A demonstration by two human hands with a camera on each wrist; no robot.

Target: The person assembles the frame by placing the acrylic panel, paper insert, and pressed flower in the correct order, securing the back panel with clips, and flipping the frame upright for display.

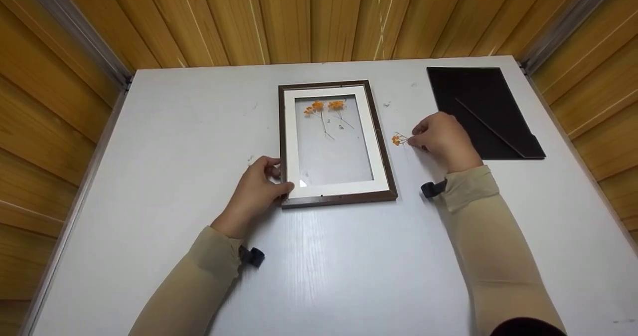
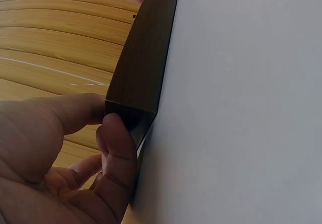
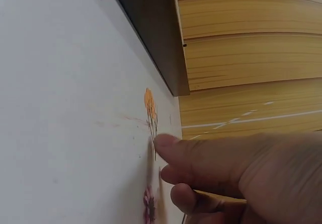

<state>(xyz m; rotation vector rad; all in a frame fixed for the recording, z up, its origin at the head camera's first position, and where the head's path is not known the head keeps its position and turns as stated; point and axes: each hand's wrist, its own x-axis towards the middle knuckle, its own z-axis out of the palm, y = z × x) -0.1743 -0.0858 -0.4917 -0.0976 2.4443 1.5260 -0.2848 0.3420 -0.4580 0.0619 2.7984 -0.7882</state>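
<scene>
a: your right hand [image 1: 441,139] pinches the stem of an orange dried sprig [image 1: 397,139] low on the white table [image 1: 174,141], just right of the frame, so the brittle head stays free.

b: and your left hand [image 1: 256,189]?

a: its thumb and fingers clamp the near left corner of the picture frame [image 1: 384,166], which seems to steady it. two sprigs [image 1: 325,107] already lie inside it; the black backing board [image 1: 486,111] waits at the far right.

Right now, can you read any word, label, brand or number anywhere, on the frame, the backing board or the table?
None: no readable text in any view.
Frame: plain wood and white mat, no label.
Backing board: plain black.
Table: only faint specks, not lettering.
</scene>
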